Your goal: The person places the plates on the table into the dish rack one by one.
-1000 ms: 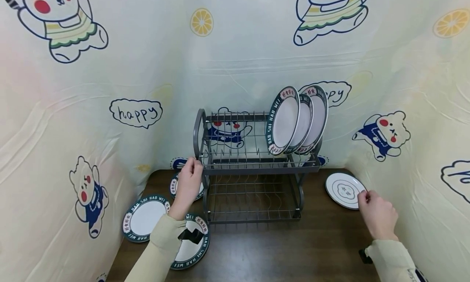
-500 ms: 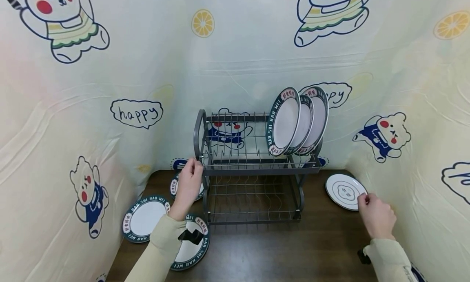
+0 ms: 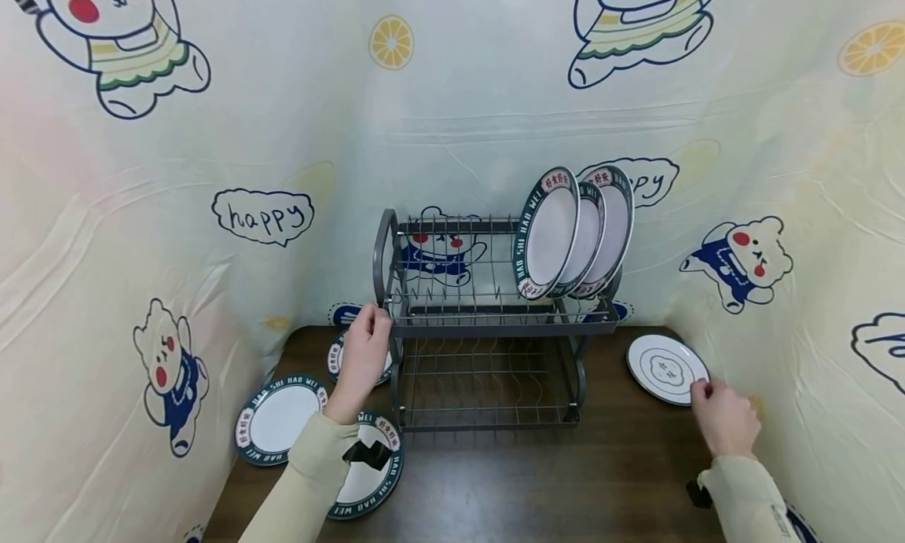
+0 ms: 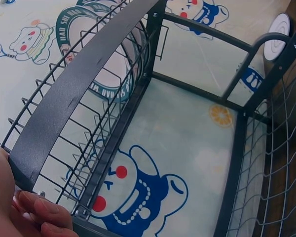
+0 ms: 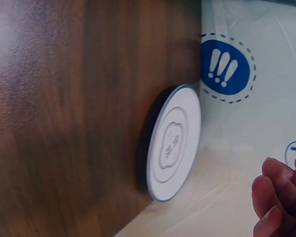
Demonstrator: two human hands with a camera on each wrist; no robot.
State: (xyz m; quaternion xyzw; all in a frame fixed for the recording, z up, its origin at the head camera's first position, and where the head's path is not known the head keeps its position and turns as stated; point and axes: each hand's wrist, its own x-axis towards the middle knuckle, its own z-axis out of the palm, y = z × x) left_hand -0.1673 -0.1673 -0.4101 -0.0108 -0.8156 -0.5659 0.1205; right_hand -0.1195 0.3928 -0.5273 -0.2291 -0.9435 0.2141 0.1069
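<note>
My left hand (image 3: 363, 346) grips the left end of a dark two-tier dish rack (image 3: 502, 330), its fingers curled at the corner of the upper tier in the left wrist view. A white plate (image 3: 666, 368) with a small printed mark lies on the table right of the rack. My right hand (image 3: 728, 417) hovers by that plate's near right edge, fingers loosely curled. In the right wrist view the fingers (image 5: 276, 197) stand apart from the plate and hold nothing. Several green-rimmed plates (image 3: 546, 232) stand on edge at the upper tier's right end.
Left of the rack, three green-rimmed plates lie on the brown table (image 3: 495, 480): one at the far left (image 3: 279, 421), one nearer the front (image 3: 368, 480), one partly behind my left hand (image 3: 335, 360). A printed cloth (image 3: 452, 103) hangs behind and along both sides.
My right hand has shifted very slightly left beside the white plate. The left hand, rack and plates stay where they were.
</note>
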